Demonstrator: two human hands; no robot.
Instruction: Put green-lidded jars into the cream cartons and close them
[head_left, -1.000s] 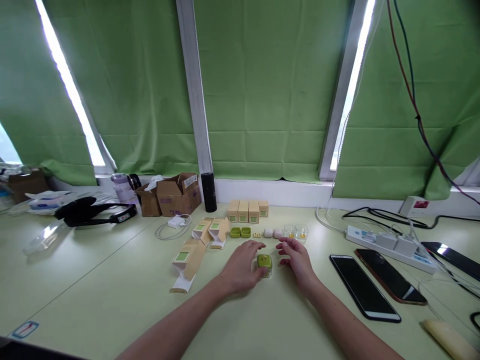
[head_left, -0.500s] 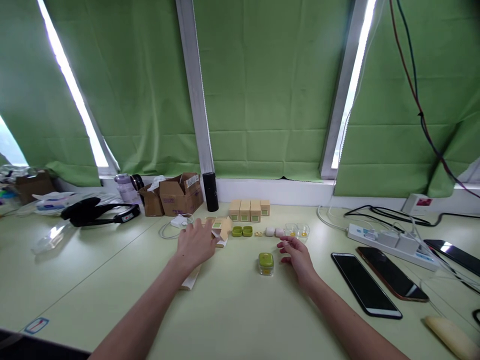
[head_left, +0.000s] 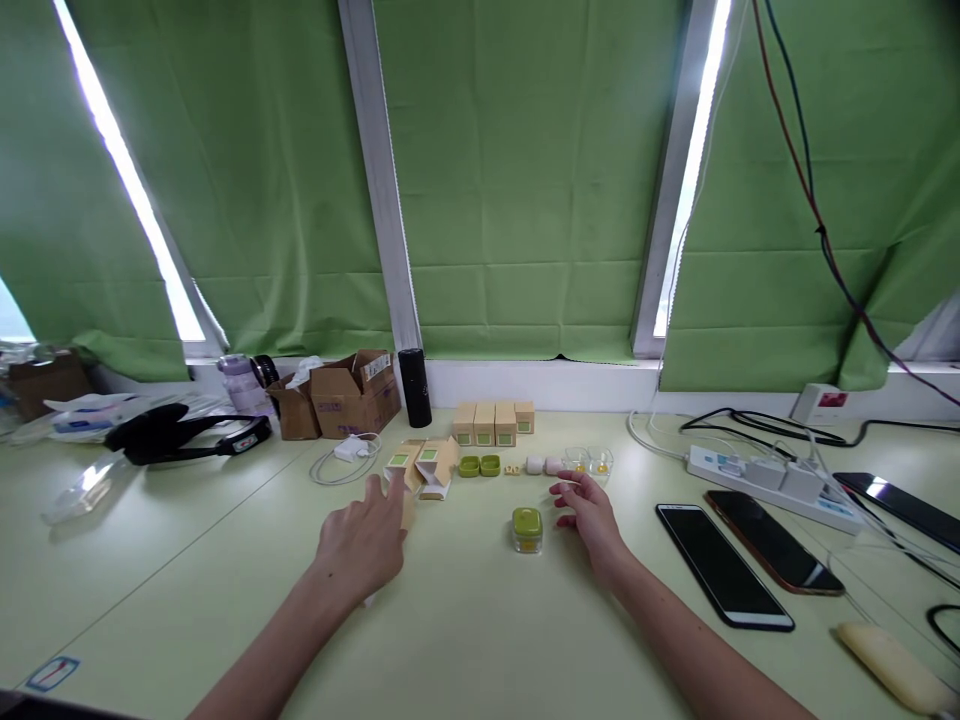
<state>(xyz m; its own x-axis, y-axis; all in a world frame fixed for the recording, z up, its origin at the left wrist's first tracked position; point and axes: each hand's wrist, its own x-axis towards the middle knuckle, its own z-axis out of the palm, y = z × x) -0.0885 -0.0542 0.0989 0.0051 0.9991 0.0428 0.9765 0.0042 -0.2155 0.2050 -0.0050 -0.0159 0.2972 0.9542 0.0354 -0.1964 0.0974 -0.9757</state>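
My left hand (head_left: 364, 545) is closed over a small cardboard box (head_left: 408, 510), which is mostly hidden beneath the palm and fingers. Just beyond it lie two opened cardboard boxes with green labels, the left one (head_left: 405, 460) beside the right one (head_left: 436, 466). My right hand (head_left: 589, 520) hovers with its fingers apart and loosely curved, holding nothing. Nearest to it, on the left, stands a small clear jar with a green lid (head_left: 527, 530). Behind are two green lids (head_left: 479, 466), small yellowish pieces (head_left: 511, 470), two whitish round pieces (head_left: 544, 465) and two clear cups (head_left: 589, 461).
Several closed small boxes (head_left: 484, 425) stand in a row near the wall. A black cylinder (head_left: 415, 388) and a brown carton (head_left: 355, 394) are left of them. Phones (head_left: 724, 566), a power strip (head_left: 772, 488) and cables occupy the right. A white charger (head_left: 351, 448) lies left.
My left hand has moved back toward me and left, from the opened boxes onto the nearer one. The two opened boxes now show fully. My right hand has hardly moved.
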